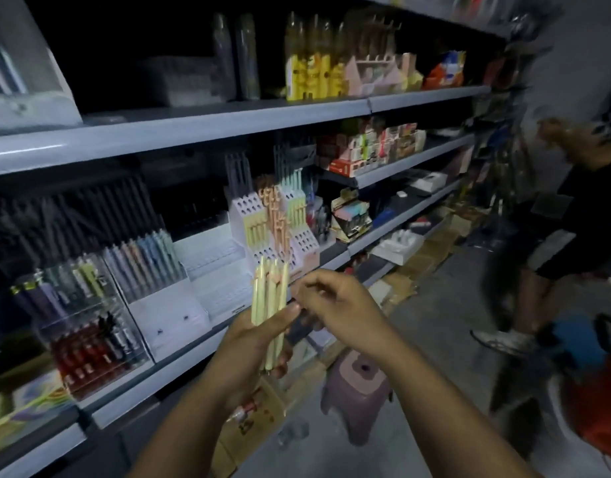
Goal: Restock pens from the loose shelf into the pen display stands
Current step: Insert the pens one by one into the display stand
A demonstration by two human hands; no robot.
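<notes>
Left hand (pixel 250 345) around upright pens (pixel 268 298)

A pink stool (pixel 357 384) stands beside a cardboard box (pixel 259 429)

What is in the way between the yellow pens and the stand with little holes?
Nothing visible. The left hand grips the pens in front of the stand, only air between them. The right hand sits beside the pens, not blocking.
</notes>
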